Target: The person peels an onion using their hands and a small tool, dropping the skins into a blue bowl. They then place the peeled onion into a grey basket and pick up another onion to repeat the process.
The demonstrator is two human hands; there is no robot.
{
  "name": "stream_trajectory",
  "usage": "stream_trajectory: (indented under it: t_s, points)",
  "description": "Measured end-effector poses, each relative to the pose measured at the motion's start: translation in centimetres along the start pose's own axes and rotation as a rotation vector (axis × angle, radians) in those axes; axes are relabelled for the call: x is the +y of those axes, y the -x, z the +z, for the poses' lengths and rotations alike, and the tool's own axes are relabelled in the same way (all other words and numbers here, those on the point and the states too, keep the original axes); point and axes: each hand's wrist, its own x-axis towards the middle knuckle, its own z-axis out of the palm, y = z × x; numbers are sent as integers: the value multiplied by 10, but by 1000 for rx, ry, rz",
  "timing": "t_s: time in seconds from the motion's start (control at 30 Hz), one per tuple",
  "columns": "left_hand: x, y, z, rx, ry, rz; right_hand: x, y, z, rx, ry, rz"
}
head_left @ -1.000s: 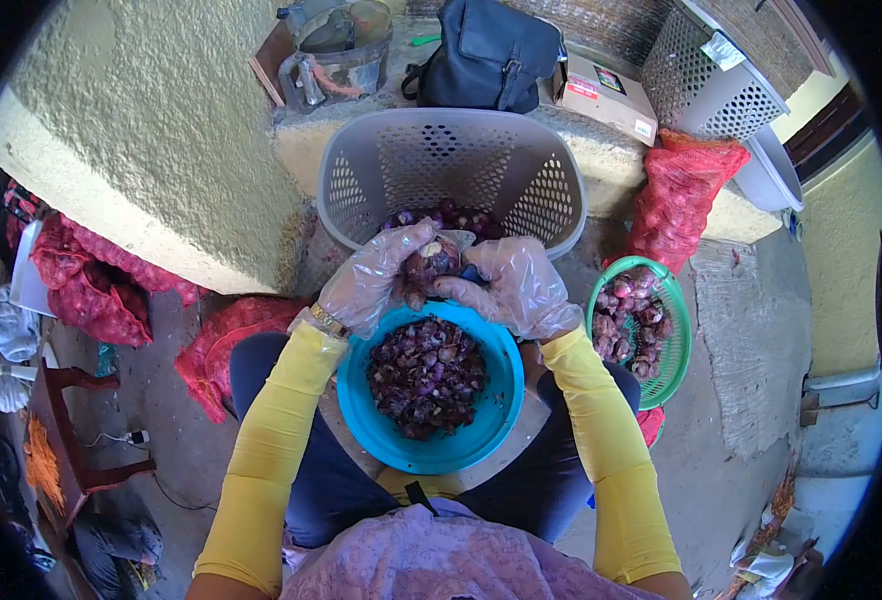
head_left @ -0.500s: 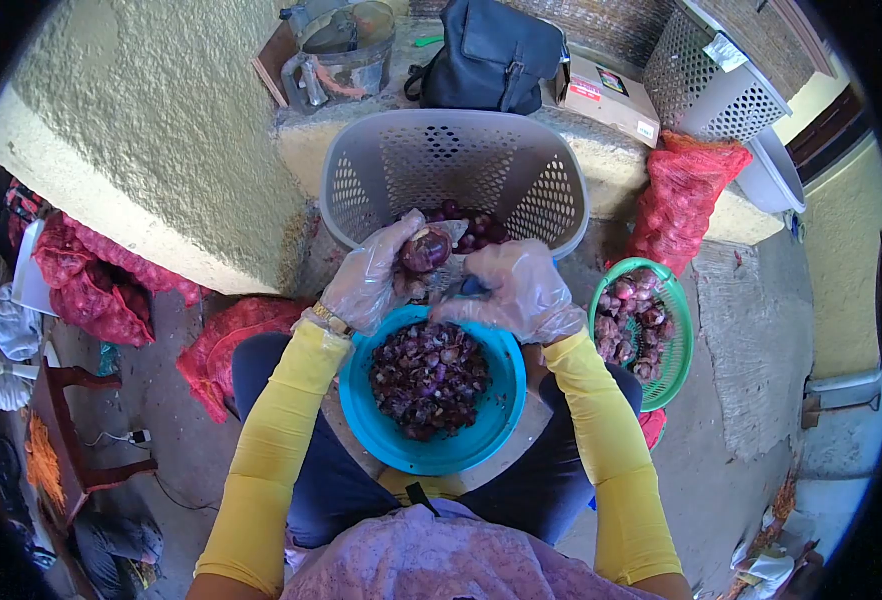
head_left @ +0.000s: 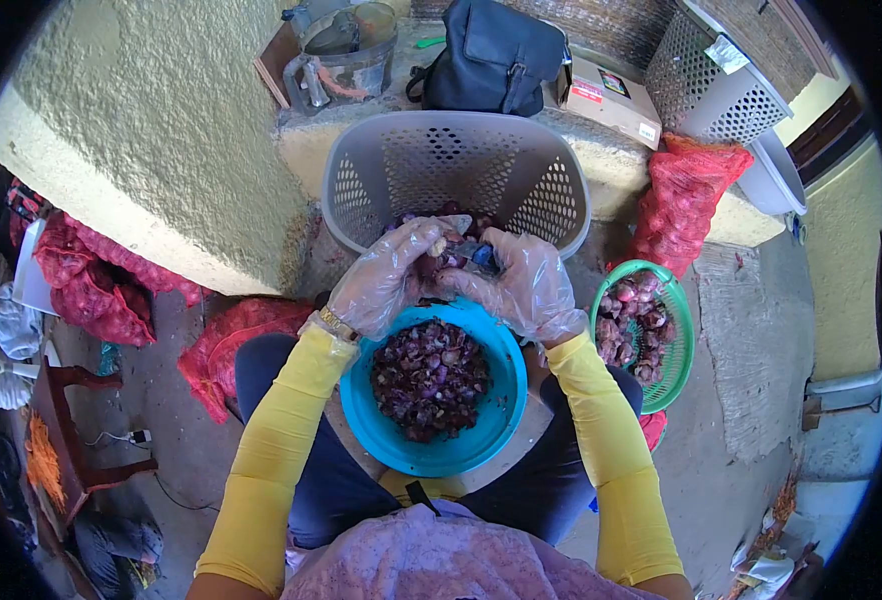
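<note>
The onion [head_left: 429,264] between the gloved hands is mostly covered by the fingers of the left hand [head_left: 383,282] and right hand [head_left: 533,285]; how much skin remains on it cannot be told. A small blue item [head_left: 484,257] at the right fingers is too hidden to identify. The hands also block part of the onions in the gray laundry basket [head_left: 451,150] and the far rim of the blue basin [head_left: 433,463]. A red mesh sack [head_left: 246,335] runs out of sight behind the left knee. Print on the cardboard box [head_left: 611,98] is too small to read. The bottom edge cuts off the lavender shirt [head_left: 431,560].
</note>
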Motion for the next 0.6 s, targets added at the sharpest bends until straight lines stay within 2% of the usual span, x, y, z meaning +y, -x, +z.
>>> stream_trajectory:
  t_s: [0.37,0.47,0.53,0.6]
  points:
    - [4,3,3,-14,-147,70,11,1,14,70,-42,-167]
    - [7,6,11,71,-162,76,11,1,12,23,68,-196]
    - [6,3,1,103,-174,59,13,-1,9,-151,277,-343]
    - [3,0,-5,136,-187,41,15,1,9,-158,241,-378]
